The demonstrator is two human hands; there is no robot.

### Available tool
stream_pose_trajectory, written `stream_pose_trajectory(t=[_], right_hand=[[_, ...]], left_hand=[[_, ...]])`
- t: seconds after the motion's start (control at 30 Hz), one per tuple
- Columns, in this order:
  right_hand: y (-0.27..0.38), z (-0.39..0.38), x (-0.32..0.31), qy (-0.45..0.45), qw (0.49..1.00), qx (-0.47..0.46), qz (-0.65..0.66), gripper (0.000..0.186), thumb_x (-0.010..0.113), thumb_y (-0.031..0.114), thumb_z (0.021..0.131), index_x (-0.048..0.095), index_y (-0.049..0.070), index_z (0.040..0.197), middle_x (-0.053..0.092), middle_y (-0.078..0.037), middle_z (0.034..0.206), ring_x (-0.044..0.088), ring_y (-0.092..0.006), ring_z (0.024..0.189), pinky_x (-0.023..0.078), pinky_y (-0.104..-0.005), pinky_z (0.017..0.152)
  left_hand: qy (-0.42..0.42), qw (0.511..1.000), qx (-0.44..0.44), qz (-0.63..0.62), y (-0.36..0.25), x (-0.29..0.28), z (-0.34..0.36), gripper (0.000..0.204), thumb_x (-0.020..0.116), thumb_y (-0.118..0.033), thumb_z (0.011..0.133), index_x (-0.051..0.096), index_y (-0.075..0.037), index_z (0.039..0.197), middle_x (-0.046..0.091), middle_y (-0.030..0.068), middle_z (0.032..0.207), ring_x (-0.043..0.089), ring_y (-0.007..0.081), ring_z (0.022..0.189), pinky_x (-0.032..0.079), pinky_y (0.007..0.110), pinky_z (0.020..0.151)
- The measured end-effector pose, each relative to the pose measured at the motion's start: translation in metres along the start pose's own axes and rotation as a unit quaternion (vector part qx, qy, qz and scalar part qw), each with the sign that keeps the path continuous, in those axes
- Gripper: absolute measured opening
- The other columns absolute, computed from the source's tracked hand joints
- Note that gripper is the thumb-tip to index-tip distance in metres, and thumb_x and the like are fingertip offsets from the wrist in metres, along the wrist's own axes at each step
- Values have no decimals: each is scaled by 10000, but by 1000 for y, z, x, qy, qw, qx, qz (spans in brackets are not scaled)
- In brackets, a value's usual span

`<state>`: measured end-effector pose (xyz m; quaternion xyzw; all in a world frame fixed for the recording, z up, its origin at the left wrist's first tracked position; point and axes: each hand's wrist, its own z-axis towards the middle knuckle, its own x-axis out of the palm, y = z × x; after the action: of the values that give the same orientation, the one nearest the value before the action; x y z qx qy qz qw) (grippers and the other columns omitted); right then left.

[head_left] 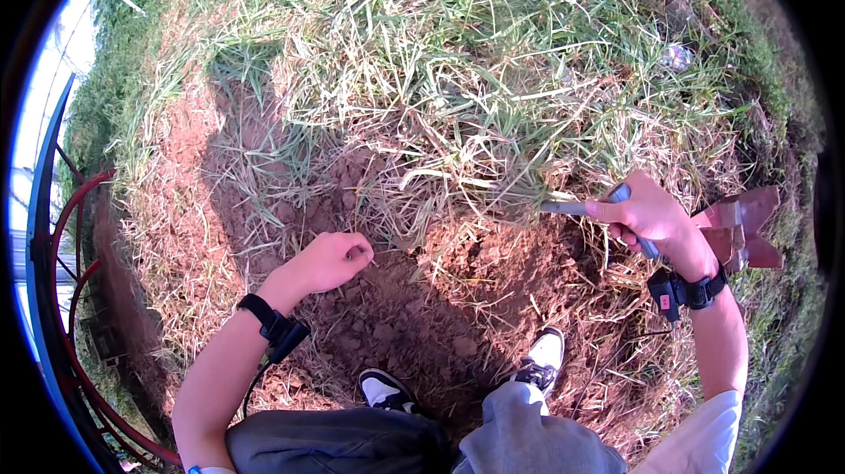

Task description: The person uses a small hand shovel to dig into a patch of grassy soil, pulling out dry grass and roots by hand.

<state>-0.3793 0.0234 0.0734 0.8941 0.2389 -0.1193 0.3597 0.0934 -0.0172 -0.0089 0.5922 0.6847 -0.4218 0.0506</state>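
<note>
My right hand (647, 214) is wrapped round a grey hand tool (568, 207). One straight bar of it points left over the dug soil, and another part shows below my fingers; its exact kind I cannot make out. Closer to the middle, my left hand (330, 261) hovers above the bare earth, its fingers curled together. A tiny pale bit shows at the fingertips, too small to name. Between the two hands lies loose reddish-brown soil (493, 267), with dry grass (440, 166) along its far side.
Both my shoes (544, 351) stand on the soil at the near edge. Right of my right hand lies a reddish-brown angular piece (744, 227). A curved red and blue metal frame (66, 210) rises at the left. Crumpled clear litter (676, 57) sits in the far-right grass.
</note>
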Motion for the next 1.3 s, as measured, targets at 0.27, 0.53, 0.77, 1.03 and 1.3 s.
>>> stream_pose_trajectory(t=[0.27,0.53,0.77,1.03,1.3], right_hand=[[-167,-116,121,-181,980,-78,-23,301,769,98,881,756,-28,1155,616,-70,648,565,-109,563,471,-300,529],[-164,-144,135,-153,981,-94,-69,424,779,62,850,730,-5,1266,595,-94,636,563,-129,527,465,-304,506],[-116,-46,122,-104,968,-203,-109,265,841,174,834,747,40,1042,591,-74,584,633,-204,497,498,-349,491],[-124,-55,129,-13,948,-36,316,247,756,173,991,759,-63,1064,577,42,617,509,-37,510,355,-234,459],[-125,-119,122,-44,995,-7,89,280,815,189,913,786,3,1121,585,4,623,514,-70,577,400,-286,522]], left_hand=[[12,1000,1,-8,17,6,6,239,655,-236,1038,720,-46,1166,785,96,990,745,206,911,583,359,859],[0,1000,-18,-13,22,2,19,236,679,-239,992,737,-59,1134,781,142,952,763,289,853,587,393,810],[5,1000,3,15,19,4,21,242,676,-247,1016,726,-55,1154,781,125,988,759,257,928,588,378,868],[-6,999,22,24,37,9,15,225,679,-232,1014,721,-52,1142,778,120,982,759,257,922,586,375,870],[2,1000,-12,10,24,4,17,239,678,-236,1010,724,-50,1154,777,134,987,756,275,933,585,384,861]])
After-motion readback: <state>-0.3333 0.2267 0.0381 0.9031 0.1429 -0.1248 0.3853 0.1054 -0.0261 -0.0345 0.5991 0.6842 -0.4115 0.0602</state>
